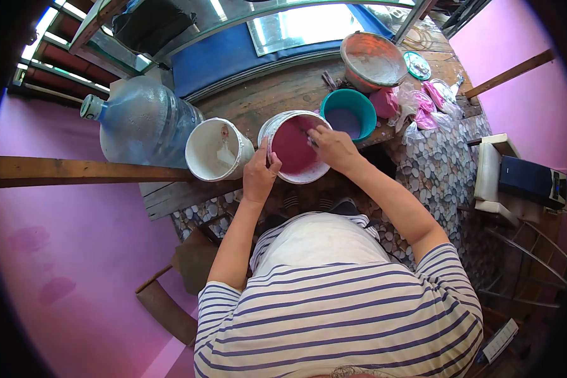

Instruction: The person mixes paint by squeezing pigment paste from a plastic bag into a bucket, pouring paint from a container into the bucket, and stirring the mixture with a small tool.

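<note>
A white bucket with deep pink contents stands at the front edge of a wooden bench, right before me. My left hand is closed on the bucket's left rim, its thumb towards the inside. Over the opening, my right hand is closed around a small, dark, partly shiny object; its kind is hidden by my fingers. A second white bucket, smeared with pale residue, stands to the left of my left hand. Just beyond my right hand is a teal bucket with greyish purple contents.
A large blue water bottle lies on the left. A reddish basin, pink-filled plastic bags and a round teal lid sit on the wooden bench at the right. A wooden post crosses the left side.
</note>
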The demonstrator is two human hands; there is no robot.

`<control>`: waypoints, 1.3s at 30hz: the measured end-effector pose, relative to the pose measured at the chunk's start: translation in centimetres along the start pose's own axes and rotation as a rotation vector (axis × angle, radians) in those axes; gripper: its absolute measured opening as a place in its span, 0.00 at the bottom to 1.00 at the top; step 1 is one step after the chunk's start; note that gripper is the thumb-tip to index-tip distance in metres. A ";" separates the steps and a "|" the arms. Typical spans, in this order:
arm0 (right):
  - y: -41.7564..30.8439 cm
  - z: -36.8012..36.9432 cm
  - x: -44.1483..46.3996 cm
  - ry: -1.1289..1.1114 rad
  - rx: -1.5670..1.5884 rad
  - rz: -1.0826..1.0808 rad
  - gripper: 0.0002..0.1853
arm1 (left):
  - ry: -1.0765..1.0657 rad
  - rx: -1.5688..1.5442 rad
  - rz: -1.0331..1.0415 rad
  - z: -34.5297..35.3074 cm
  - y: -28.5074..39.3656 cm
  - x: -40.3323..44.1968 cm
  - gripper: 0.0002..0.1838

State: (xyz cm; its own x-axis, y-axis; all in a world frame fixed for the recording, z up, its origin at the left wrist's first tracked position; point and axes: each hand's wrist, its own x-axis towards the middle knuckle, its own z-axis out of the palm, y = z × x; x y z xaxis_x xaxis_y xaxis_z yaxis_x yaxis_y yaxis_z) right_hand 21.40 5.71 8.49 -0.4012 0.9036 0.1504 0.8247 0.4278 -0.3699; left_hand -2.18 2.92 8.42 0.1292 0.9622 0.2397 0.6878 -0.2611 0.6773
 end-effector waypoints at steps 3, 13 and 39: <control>0.7 0.9 0.1 0.013 -0.038 0.014 0.07 | 0.004 0.031 -0.004 0.4 1.0 -0.6 0.25; -1.2 0.0 -2.7 -0.204 0.266 0.100 0.14 | 0.150 0.121 0.111 1.5 1.9 -1.4 0.25; -5.7 1.8 -3.0 -0.131 0.255 0.359 0.17 | 0.057 -0.029 0.160 0.0 -2.3 -0.2 0.25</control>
State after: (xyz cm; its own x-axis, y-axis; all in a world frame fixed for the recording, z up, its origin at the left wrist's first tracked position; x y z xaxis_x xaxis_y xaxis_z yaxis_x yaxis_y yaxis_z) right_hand 17.18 0.56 8.54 -0.1679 0.9759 -0.1396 0.8031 0.0533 -0.5934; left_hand -3.82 3.32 6.85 0.1943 0.9027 0.3840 0.6411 -0.4131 0.6468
